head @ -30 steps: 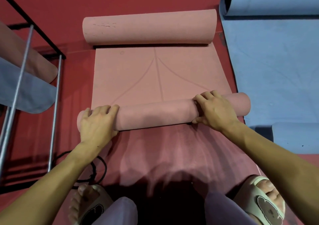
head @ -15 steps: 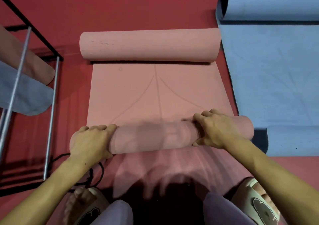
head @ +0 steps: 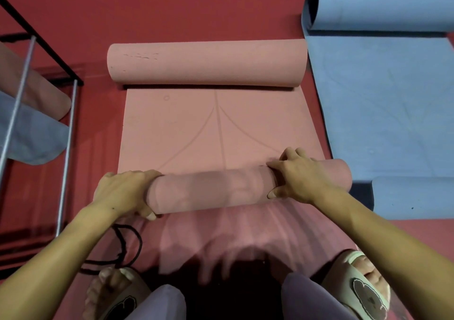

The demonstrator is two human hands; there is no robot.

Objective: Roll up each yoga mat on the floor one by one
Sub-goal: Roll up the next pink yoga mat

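Note:
A pink yoga mat (head: 196, 128) lies on the red floor, curled into a roll at its far end (head: 206, 61) and rolled up at its near end (head: 216, 189). My left hand (head: 122, 192) grips the left end of the near roll, fingers over the top and thumb under it. My right hand (head: 297, 174) grips the same roll near its right end, fingers curled over the top, thumb on the near side. The flat part between the two rolls shows faint curved guide lines.
A blue yoga mat (head: 383, 113) lies to the right, with rolled ends far (head: 378, 7) and near (head: 412, 194). At left a metal rack (head: 68, 133) holds pink and blue mats. A black cord (head: 122, 248) lies by my left foot; both sandalled feet flank the bottom.
Both hands have pushed the near pink roll forward over the flat mat, and the roll has grown thicker. The camera has tilted, so the far roll sits lower in view.

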